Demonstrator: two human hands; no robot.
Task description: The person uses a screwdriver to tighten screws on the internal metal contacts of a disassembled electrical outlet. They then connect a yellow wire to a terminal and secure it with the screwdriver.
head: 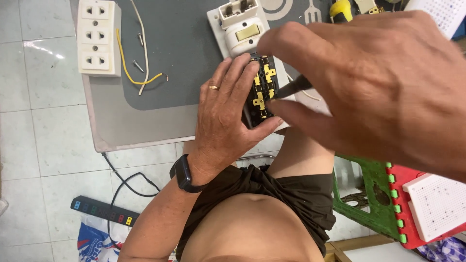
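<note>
Plastic, rigid and light by the look of it, the black socket block (261, 92) with brass contacts sits at the grey board's (145, 121) edge, the left hand (225, 114) clamping its sides while the right hand (383, 82) pinches a dark tool (293, 87) against its seemingly bendable contacts.

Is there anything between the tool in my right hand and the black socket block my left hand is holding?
Nothing visible. The right hand holds a dark tool whose tip already meets the black socket block, gripped by the left hand.
</note>
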